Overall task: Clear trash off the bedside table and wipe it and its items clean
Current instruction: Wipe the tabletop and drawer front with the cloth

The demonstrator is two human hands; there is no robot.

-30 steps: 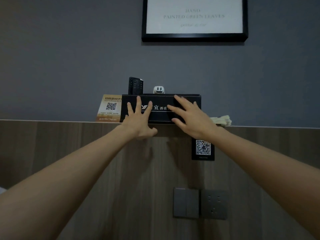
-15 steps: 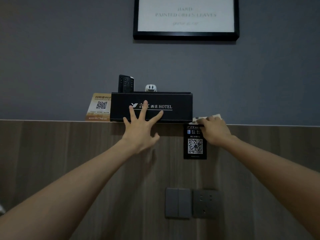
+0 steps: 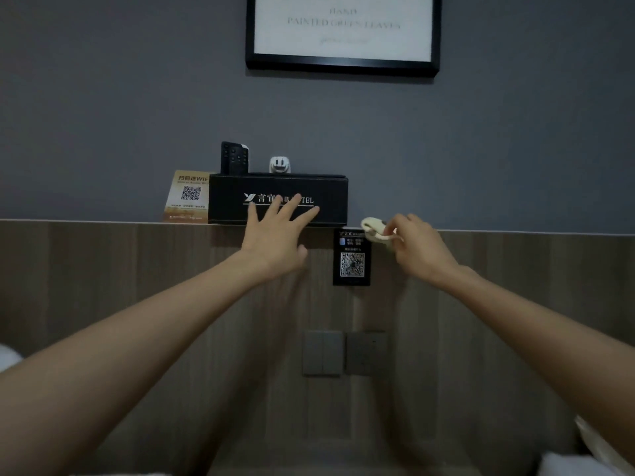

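A black hotel box (image 3: 237, 197) with white lettering stands on the narrow wooden ledge (image 3: 86, 222) against the grey wall. My left hand (image 3: 275, 237) lies flat with spread fingers on the box's front. A black remote (image 3: 234, 158) and a white plug adapter (image 3: 280, 164) stick up from behind the box. To the right of the box, my right hand (image 3: 417, 250) grips a cream folded cloth (image 3: 374, 228) at the ledge's edge.
A yellow WiFi QR card (image 3: 188, 197) leans left of the box. A black QR plaque (image 3: 352, 257) hangs on the wood panel below the ledge, with a switch (image 3: 322, 353) and socket (image 3: 366, 352) lower down. A framed print (image 3: 343, 32) hangs above. White bedding (image 3: 584, 458) shows at bottom right.
My right hand left the box's front, went right to the cloth on the ledge and now holds it lifted. My left hand stayed on the box, sliding slightly right.
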